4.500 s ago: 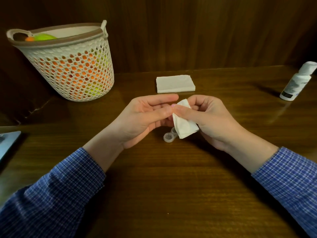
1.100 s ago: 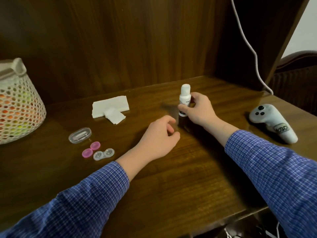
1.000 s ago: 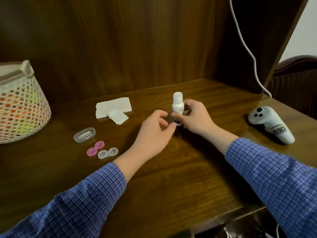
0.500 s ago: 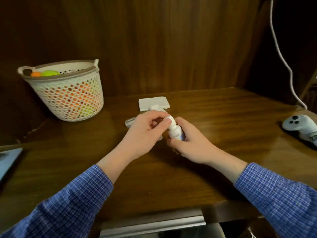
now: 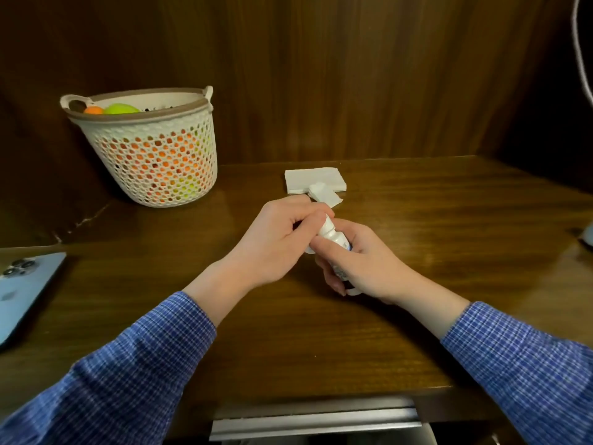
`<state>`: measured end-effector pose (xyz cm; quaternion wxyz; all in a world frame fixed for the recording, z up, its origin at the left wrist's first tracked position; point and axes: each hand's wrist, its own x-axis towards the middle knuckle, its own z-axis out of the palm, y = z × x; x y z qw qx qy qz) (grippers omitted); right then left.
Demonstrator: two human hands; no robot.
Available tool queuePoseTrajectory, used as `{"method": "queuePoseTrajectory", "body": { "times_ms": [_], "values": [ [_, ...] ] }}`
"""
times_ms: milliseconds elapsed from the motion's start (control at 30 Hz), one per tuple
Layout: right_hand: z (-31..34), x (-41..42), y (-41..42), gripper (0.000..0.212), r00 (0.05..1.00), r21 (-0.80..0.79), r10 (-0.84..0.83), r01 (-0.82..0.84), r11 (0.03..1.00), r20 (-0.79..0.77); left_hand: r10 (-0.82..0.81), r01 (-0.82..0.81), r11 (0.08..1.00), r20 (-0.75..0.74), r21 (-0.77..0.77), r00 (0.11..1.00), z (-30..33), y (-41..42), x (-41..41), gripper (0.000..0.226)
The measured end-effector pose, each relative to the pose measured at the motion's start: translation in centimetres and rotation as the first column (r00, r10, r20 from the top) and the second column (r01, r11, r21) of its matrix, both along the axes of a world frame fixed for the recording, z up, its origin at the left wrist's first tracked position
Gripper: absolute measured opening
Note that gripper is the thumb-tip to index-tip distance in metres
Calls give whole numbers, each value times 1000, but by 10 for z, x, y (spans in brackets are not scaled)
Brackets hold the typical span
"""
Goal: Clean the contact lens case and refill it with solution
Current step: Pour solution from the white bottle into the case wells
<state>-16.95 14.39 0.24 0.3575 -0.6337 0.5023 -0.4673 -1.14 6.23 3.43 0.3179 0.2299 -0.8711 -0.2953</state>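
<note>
**Gripping the solution bottle over the bench**

Being held above the middle of the wooden bench (image 5: 417, 220), the small white solution bottle (image 5: 333, 239) is being tilted with its top towards the left. Its body is being wrapped by the curled fingers of the right hand (image 5: 362, 261), so that grip is closed on the bottle. Its cap end is being pinched by the fingers and thumb of the left hand (image 5: 279, 239), a narrow grip on the top of the bottle. The contact lens case is being hidden by the hands, and its place cannot be told. Farther back, a folded tissue (image 5: 324, 194) is lying against a stack of tissues (image 5: 314, 178). A blue phone (image 5: 22, 284) is lying at the left edge, and a mesh basket (image 5: 150, 149) is standing at the back left.
</note>
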Motion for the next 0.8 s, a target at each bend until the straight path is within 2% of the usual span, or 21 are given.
{"method": "queuePoseTrajectory", "body": {
  "times_ms": [167, 300, 367, 467, 500, 533, 600, 633, 667, 700, 767, 800],
  "values": [
    [-3, -9, -6, 43, 999, 14, 23, -22, 1000, -23, -16, 15, 998, 13, 58, 1000, -1, -6, -5, 30],
    [-3, -12, -7, 37, 998, 21, 56, -56, 998, -7, 21, 26, 935, -127, 355, 992, -2, -11, -5, 36],
    [-2, -13, -7, 30, 997, 9, 63, -64, 998, 48, 10, 119, 834, -231, 539, 973, -2, -12, -6, 39],
    [4, -21, -6, 34, 950, 39, 99, -116, 993, 297, -15, 357, 540, -415, 762, 910, 0, -13, -4, 32],
    [6, -25, -6, 39, 891, 58, 117, -158, 986, 439, -13, 434, 437, -477, 788, 879, 1, -14, -3, 29],
    [9, -28, -5, 45, 793, 78, 112, -197, 977, 598, 0, 507, 347, -540, 789, 842, 0, -15, -2, 28],
    [9, -34, -5, 61, 483, 99, 39, -257, 961, 875, 32, 608, 259, -636, 751, 771, -1, -12, -3, 37],
    [7, -34, -5, 66, 312, 93, -2, -276, 957, 950, 35, 621, 277, -654, 733, 756, -2, -9, -5, 38],
    [6, -33, -4, 68, 168, 89, -42, -285, 954, 985, 27, 603, 339, -648, 722, 761, -4, -4, -8, 34],
    [6, -31, -3, 66, 65, 93, -78, -291, 952, 995, 15, 554, 433, -620, 711, 784, -6, 2, -12, 29],
    [6, -29, 1, 63, -62, 87, -112, -315, 945, 992, 1, 435, 616, -553, 657, 833, -10, 15, -20, 25],
    [6, -29, 2, 60, -93, 89, -125, -322, 942, 988, -9, 387, 688, -525, 614, 851, -13, 21, -25, 25]
  ]
}}
